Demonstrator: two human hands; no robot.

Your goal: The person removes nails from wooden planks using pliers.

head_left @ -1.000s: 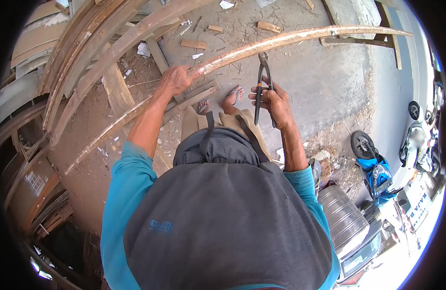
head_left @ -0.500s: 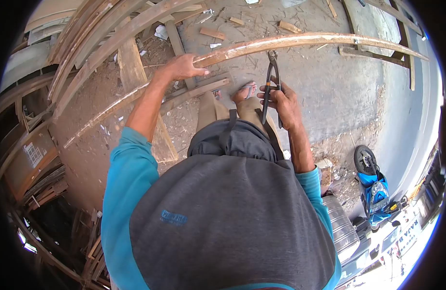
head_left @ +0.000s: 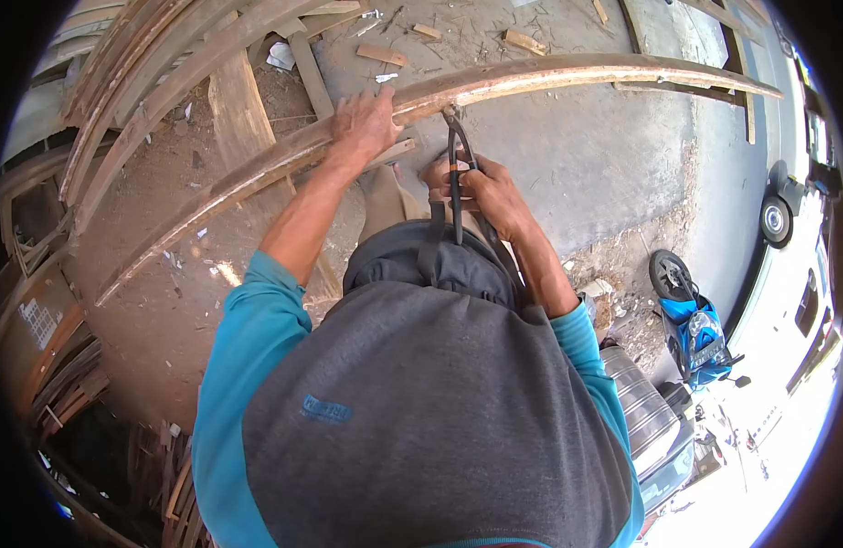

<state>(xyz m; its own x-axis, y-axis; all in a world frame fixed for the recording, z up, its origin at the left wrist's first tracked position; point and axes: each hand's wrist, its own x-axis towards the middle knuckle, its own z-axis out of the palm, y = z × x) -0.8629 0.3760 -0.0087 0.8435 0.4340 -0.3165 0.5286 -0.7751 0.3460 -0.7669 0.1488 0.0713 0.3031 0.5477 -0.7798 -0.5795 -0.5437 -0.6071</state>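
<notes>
A long wooden plank point(head_left: 549, 73) with a pale, scraped edge stretches across in front of me. My left hand point(head_left: 365, 126) is closed over its top edge, left of the middle. Lower and to the right, my right hand point(head_left: 491, 194) grips the black handles of long pincers point(head_left: 454, 183) with orange bands. Their jaws point up and meet the plank's near edge, just right of my left hand. Whether they bite on a nail there is too small to tell.
Stacked timber point(head_left: 156, 110) leans at the upper left, with more scrap wood point(head_left: 74, 384) below it. Loose wood pieces point(head_left: 382, 55) and debris lie on the concrete floor point(head_left: 567, 164). A blue motorcycle point(head_left: 700, 338) stands at the right, and a wheeled vehicle point(head_left: 776, 219) is beyond it.
My right hand has brought the pincers left, and their jaws now meet the plank nearer my left hand. My left hand has shifted its grip onto the plank's top, and the plank has tilted.
</notes>
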